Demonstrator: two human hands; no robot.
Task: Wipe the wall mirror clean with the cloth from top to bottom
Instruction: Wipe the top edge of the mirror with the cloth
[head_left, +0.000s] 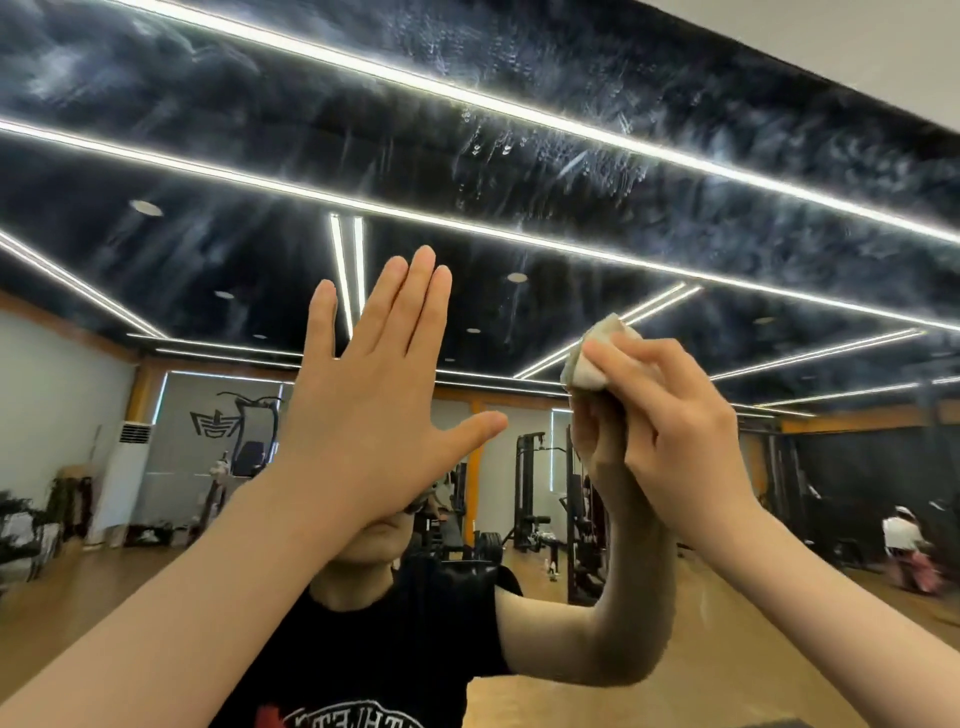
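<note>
cloth (587, 364) — mostly hidden by right hand (670, 431) | mirror (519, 130) — cut off at frame edges

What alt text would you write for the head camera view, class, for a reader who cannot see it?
A person's right hand presses a bunched cloth to a streaky wall mirror, while the left hand lies flat and open against the glass. The mirror reflects a gym with weight machines and ceiling strip lights.
</note>
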